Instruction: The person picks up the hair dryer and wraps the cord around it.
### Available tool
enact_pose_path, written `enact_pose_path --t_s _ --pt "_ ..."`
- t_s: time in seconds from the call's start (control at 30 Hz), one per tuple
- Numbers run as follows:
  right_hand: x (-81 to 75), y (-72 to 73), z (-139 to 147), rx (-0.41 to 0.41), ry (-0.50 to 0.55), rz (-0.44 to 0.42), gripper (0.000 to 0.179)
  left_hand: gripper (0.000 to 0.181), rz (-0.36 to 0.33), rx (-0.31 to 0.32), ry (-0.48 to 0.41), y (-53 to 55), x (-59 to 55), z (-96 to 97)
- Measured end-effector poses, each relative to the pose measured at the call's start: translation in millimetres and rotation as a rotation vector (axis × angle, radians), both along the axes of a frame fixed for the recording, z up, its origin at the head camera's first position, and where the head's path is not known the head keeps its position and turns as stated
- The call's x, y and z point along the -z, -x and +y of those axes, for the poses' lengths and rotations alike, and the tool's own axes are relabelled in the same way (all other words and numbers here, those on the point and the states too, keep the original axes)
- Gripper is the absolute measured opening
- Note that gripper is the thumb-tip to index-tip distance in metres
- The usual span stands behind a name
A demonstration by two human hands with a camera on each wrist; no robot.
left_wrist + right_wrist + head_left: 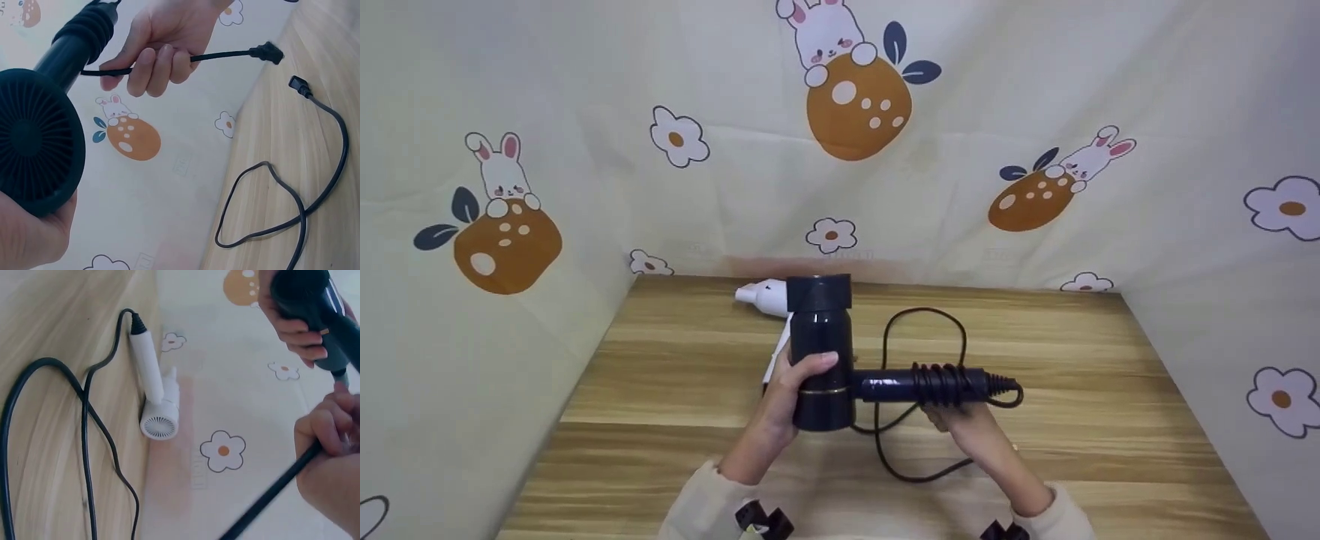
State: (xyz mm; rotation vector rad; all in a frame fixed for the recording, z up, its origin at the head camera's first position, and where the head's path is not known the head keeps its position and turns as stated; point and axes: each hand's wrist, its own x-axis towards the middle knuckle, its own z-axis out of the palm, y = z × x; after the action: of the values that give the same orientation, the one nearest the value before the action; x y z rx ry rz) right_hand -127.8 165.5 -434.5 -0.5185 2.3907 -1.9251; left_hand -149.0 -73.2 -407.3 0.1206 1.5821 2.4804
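Note:
My left hand [774, 405] grips the barrel of a black hair dryer [820, 341], holding it up above the table. The dryer's handle points right, with its black cord [941, 384] wound around it in several turns. Beneath that handle is my right hand [971, 431]; in the left wrist view its curled fingers [147, 72] pinch the cord's loose end, and the plug [267, 53] sticks out past them. Behind the black dryer a white hair dryer [770, 298] lies on the table, partly hidden in the head view but plain in the right wrist view.
A black cord [924, 309] lies looped on the wooden table [660, 360]; one plug [300, 85] on the tabletop shows in the left wrist view. Cloth printed with rabbits and flowers [720, 210] hangs at the back and both sides.

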Motion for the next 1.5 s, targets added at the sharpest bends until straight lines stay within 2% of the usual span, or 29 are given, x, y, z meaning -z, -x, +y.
enact_pose_path --t_s 0.07,0.13,0.27,0.33,0.4,0.57,0.73,0.83,0.93,1.07,1.23,1.37,1.5 --pt "1.2 -3.0 -5 0.038 -0.022 -0.029 0.016 0.046 -0.007 -0.035 -0.007 0.4 1.5 0.7" --pt "2.4 -5.1 -10 0.046 -0.034 0.039 0.021 0.045 -0.012 -0.057 -0.007 0.6 2.9 1.5" --pt "6.8 -9.6 -16 0.032 -0.116 0.244 0.022 0.041 -0.037 -0.104 -0.01 2.8 4.1 1.3" --pt "7.6 -12.7 -19 0.039 -0.176 0.294 0.022 0.039 -0.054 -0.133 -0.005 4.5 3.9 0.5" --pt "7.9 -16.4 -20 0.059 -0.249 0.302 0.02 0.038 -0.065 -0.156 0.006 5.9 4.0 0.0" --pt "3.9 -24.5 -22 0.076 -0.442 0.214 0.024 0.043 -0.059 -0.191 0.075 6.2 4.9 -0.2" --pt "-0.9 -31.3 -21 0.05 -0.563 0.313 0.022 0.045 -0.048 -0.273 0.097 13.7 6.2 -2.5" --pt "-5.4 -34.1 -19 0.047 -0.607 0.384 0.02 0.045 -0.04 -0.29 0.123 17.6 10.0 -3.9" --pt "-9.8 -34.5 -16 0.034 -0.641 0.438 0.018 0.048 -0.005 -0.287 0.166 18.7 14.5 -4.4" --pt "-14.3 -32.6 -11 0.011 -0.637 0.496 0.017 0.053 0.057 -0.285 0.226 18.3 19.2 -3.7" --pt "-22.6 -27.7 -5 -0.042 -0.611 0.567 0.02 0.055 0.12 -0.235 0.29 18.8 20.6 -1.2" --pt "-32.7 -22.9 1 -0.028 -0.64 0.637 0.017 0.055 0.115 -0.18 0.356 20.0 20.9 -0.8" --pt "-41.3 -17.6 4 0.013 -0.643 0.723 0.012 0.054 0.097 -0.123 0.386 20.2 22.4 -0.9"
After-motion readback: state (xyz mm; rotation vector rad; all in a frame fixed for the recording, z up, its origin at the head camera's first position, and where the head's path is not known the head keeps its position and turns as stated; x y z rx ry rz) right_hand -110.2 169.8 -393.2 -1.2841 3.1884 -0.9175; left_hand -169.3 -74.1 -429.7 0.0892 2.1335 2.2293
